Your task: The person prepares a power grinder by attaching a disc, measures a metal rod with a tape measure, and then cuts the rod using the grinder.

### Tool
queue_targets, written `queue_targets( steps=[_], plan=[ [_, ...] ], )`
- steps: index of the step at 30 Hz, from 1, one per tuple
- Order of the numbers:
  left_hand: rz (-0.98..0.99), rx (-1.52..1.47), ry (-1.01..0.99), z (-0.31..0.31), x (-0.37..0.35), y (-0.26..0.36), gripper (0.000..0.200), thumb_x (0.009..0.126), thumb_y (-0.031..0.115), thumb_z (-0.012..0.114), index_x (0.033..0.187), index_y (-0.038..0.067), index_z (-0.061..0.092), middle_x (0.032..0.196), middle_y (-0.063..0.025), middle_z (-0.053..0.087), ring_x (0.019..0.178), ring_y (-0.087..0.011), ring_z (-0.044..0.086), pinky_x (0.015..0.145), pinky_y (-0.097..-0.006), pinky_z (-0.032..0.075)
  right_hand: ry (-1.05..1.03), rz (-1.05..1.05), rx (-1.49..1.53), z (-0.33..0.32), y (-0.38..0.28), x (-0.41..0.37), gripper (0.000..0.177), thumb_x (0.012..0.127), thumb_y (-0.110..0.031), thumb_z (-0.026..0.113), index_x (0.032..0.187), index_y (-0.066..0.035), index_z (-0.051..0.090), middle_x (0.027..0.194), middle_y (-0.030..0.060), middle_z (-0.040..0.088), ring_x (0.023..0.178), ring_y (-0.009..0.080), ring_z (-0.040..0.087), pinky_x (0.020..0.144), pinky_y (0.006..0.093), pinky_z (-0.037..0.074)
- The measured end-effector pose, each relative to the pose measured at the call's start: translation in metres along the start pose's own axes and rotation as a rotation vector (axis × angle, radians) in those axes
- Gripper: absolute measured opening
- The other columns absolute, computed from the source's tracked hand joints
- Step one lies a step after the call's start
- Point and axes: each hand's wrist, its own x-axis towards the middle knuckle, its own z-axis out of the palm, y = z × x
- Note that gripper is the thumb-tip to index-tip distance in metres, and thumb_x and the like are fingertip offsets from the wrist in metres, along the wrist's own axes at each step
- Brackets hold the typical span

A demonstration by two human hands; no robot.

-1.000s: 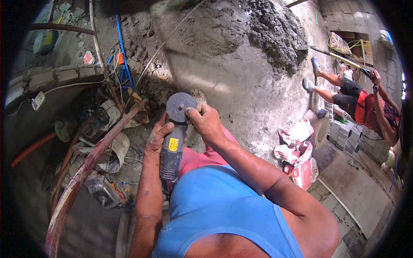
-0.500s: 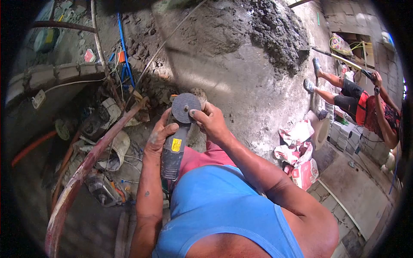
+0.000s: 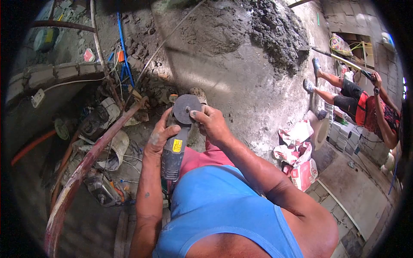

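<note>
I hold a grey angle grinder (image 3: 173,154) with a yellow label upright in front of me. My left hand (image 3: 158,136) is wrapped around its body just below the head. A round grey cutting disc (image 3: 186,108) sits on top of the grinder, facing me. My right hand (image 3: 211,124) grips the disc's right edge, with fingertips resting on its face near the centre.
A rusty curved pipe (image 3: 81,167) runs along my left, beside a white bucket (image 3: 115,149), tools and a blue pipe (image 3: 124,49). A mound of wet mortar (image 3: 275,30) lies on the concrete floor ahead. Another person (image 3: 365,107) with a long-handled tool works at right, near cement bags (image 3: 301,165).
The grinder and disc have shifted slightly right and down. My right hand has slid along the disc's edge, staying on it. The person at right has barely moved.
</note>
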Motion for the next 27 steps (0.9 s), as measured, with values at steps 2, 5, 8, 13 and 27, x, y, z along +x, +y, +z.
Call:
queue_targets(
  steps=[2, 5, 8, 13, 27],
  plan=[
    [-0.004, 0.015, 0.025, 0.001, -0.001, 0.0, 0.088, 0.076, 0.027, 0.085, 0.149, 0.002, 0.042, 0.133, -0.0101, 0.057, 0.121, -0.0192, 0.055, 0.107, -0.0335, 0.042, 0.001, 0.026, 0.016, -0.001, 0.004, 0.003, 0.029, 0.09, -0.028, 0.072, 0.079, -0.006, 0.058, 0.068, 0.0002, 0.056, 0.055, 0.0075, 0.047, 0.046, 0.0264, 0.035],
    [0.055, 0.054, 0.051, 0.006, -0.002, 0.002, 0.088, 0.076, 0.027, 0.085, 0.148, 0.002, 0.042, 0.133, -0.0102, 0.058, 0.121, -0.0196, 0.055, 0.106, -0.0335, 0.043, -0.024, 0.094, 0.076, 0.0, 0.006, 0.006, 0.025, 0.091, -0.028, 0.072, 0.084, -0.009, 0.057, 0.068, -0.0025, 0.052, 0.053, 0.0057, 0.042, 0.046, 0.0246, 0.03],
    [0.024, 0.024, 0.051, 0.001, -0.002, 0.0, 0.086, 0.077, 0.027, 0.085, 0.148, 0.003, 0.043, 0.132, -0.0098, 0.059, 0.12, -0.02, 0.056, 0.105, -0.0338, 0.044, -0.122, 0.106, 0.142, -0.007, 0.005, 0.016, 0.024, 0.092, -0.03, 0.072, 0.091, -0.011, 0.057, 0.07, -0.0033, 0.051, 0.052, 0.0052, 0.039, 0.045, 0.0237, 0.029],
    [0.079, 0.049, 0.06, 0.002, -0.002, -0.001, 0.084, 0.078, 0.024, 0.083, 0.148, 0.003, 0.041, 0.13, -0.0093, 0.06, 0.117, -0.0194, 0.058, 0.103, -0.0343, 0.045, -0.361, -0.058, 0.464, -0.039, -0.012, 0.008, 0.039, 0.092, -0.037, 0.07, 0.119, -0.015, 0.053, 0.077, -0.002, 0.053, 0.055, 0.0056, 0.039, 0.047, 0.0213, 0.031],
    [0.046, 0.018, 0.069, -0.004, -0.021, 0.009, 0.075, 0.083, 0.031, 0.076, 0.145, 0.006, 0.041, 0.12, -0.0119, 0.062, 0.096, -0.0199, 0.066, 0.083, -0.0338, 0.057, 0.109, -0.063, 0.302, -0.103, 0.031, 0.017, 0.021, 0.094, -0.022, 0.068, 0.105, -0.013, 0.052, 0.073, -0.0076, 0.043, 0.054, 0.004, 0.036, 0.046, 0.0227, 0.028]
  ],
)
